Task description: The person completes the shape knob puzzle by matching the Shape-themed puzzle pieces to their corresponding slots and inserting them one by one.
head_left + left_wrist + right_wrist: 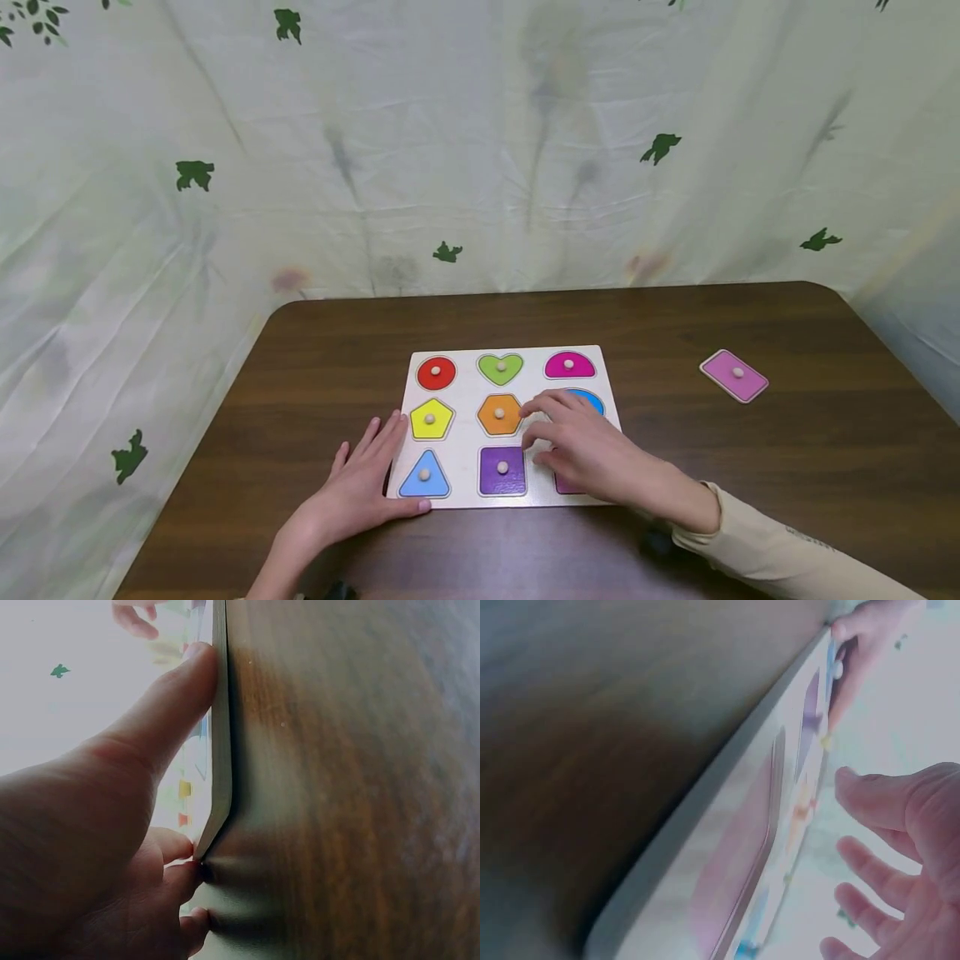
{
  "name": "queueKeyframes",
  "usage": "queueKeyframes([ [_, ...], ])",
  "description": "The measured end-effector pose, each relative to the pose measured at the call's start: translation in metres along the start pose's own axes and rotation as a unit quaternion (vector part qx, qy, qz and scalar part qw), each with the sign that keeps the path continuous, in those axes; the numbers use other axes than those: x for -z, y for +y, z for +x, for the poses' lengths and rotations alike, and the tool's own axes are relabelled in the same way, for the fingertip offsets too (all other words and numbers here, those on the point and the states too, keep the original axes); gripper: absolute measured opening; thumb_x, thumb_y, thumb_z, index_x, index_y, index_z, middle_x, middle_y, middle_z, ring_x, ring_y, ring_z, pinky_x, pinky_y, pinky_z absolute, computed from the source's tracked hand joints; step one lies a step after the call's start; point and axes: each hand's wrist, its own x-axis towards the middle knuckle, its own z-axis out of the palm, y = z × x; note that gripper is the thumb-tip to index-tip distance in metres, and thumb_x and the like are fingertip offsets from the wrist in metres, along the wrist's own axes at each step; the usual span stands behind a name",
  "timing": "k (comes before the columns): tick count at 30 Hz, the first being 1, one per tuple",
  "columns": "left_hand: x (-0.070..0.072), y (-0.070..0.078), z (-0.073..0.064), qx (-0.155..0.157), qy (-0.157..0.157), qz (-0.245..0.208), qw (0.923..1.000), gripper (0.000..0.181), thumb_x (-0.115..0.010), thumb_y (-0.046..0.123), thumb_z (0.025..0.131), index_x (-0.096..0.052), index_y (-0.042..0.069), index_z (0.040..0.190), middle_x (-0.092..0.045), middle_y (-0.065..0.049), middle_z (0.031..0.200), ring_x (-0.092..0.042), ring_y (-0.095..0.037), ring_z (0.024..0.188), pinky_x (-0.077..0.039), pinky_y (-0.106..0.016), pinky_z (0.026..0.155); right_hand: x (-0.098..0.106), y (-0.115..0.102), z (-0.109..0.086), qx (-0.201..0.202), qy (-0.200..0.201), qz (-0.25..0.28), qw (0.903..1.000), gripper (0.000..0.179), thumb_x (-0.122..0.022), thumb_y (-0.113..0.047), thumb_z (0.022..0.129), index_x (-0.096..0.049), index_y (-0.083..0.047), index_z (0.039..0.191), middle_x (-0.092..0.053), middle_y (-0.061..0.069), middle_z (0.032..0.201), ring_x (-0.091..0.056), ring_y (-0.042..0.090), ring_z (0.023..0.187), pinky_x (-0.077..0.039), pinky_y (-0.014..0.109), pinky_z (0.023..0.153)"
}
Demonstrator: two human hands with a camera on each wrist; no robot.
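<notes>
Both hands sat closest to the camera at the near edge of the dark wood bench (750, 467), which was backed by a pale leaf-print sheet (480, 150). White shape puzzle board (465, 417) lay flat mid-bench. Left hand (360, 487) rested on the bench against the board's near-left corner, fingers straight, thumb pressed to the board edge (219, 750), gripping nothing. Right hand (592, 450) hovered over the board's right side, fingers loosely spread and relaxed, holding nothing, covering the bottom-right slot and part of the blue piece (592, 400). Seated pieces: purple square (502, 471), orange hexagon (498, 414), blue triangle (423, 477), yellow pentagon (431, 419), green heart (500, 367), magenta semicircle (570, 365), red circle (436, 372). Pink rectangle piece (734, 375) lay loose on the bench, well apart, right of the board.
</notes>
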Motion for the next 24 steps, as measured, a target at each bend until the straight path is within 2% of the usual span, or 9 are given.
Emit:
queueKeyframes([
  [3, 0.0, 0.0, 0.0, 0.002, -0.002, 0.001, 1.0, 0.118, -0.074, 0.068, 0.072, -0.019, 0.008, 0.158, -0.017, -0.012, 0.163, -0.007, -0.04, 0.148, -0.006, -0.073, 0.107, 0.006, 0.01, -0.009, 0.005, 0.027, -0.005, 0.9996, 0.019, -0.08, -0.01, 0.079, -0.071, -0.021, 0.091, -0.06, 0.001, 0.12, -0.048, 0.023, 0.119, -0.039, 0.047, 0.099],
  [7, 0.0, 0.0, 0.001, 0.005, -0.006, 0.002, 1.0, 0.118, -0.074, 0.068, 0.072, -0.019, 0.008, 0.158, -0.016, -0.012, 0.163, -0.007, -0.04, 0.148, -0.006, -0.074, 0.106, 0.015, 0.02, -0.021, -0.004, 0.038, -0.016, 0.9991, 0.023, -0.084, -0.012, 0.076, -0.071, -0.022, 0.092, -0.061, 0.001, 0.119, -0.048, 0.024, 0.12, -0.04, 0.048, 0.096],
  [17, 0.0, 0.0, 0.001, 0.005, -0.005, 0.001, 1.0, 0.118, -0.074, 0.067, 0.072, -0.019, 0.008, 0.158, -0.017, -0.012, 0.163, -0.007, -0.04, 0.148, -0.006, -0.074, 0.106, 0.04, 0.043, -0.049, -0.057, 0.066, -0.026, 0.9959, 0.028, -0.088, -0.013, 0.073, -0.074, -0.019, 0.096, -0.061, 0.005, 0.122, -0.049, 0.027, 0.118, -0.041, 0.053, 0.094],
  [24, 0.0, 0.001, 0.001, 0.003, -0.004, 0.002, 1.0, 0.118, -0.074, 0.067, 0.072, -0.019, 0.008, 0.158, -0.016, -0.012, 0.163, -0.007, -0.04, 0.148, -0.007, -0.073, 0.106, 0.059, 0.061, -0.066, -0.054, 0.097, -0.051, 0.9925, 0.028, -0.086, -0.008, 0.073, -0.072, -0.016, 0.096, -0.062, 0.004, 0.12, -0.05, 0.028, 0.115, -0.042, 0.046, 0.091],
])
